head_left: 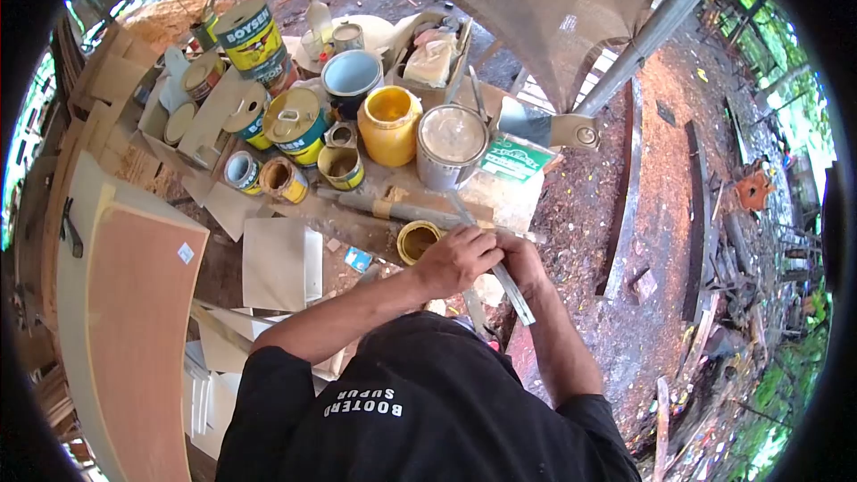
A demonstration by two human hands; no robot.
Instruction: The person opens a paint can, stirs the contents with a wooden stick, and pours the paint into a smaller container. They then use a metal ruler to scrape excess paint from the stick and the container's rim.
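My left hand (457, 261) is closed around a narrow grey metal strip (513, 293), just in front of my chest. Against it, my right hand (520, 263) has its fingers curled at the same strip. One end of the strip points down and right below my hands, and a thin part shows above them. An open can with yellowish-brown contents (417, 241) stands beside my left hand. Beyond my hands is a large can with a pale grey top (453, 136), next to a yellow tub (390, 125).
Several paint cans (295, 123) crowd the table's far left. A green-and-white label (515, 157) lies by the grey can. A metal pole (656, 31) slants at upper right. A curved wooden panel (134, 321) stands at left. A grey tube (384, 205) lies across the table.
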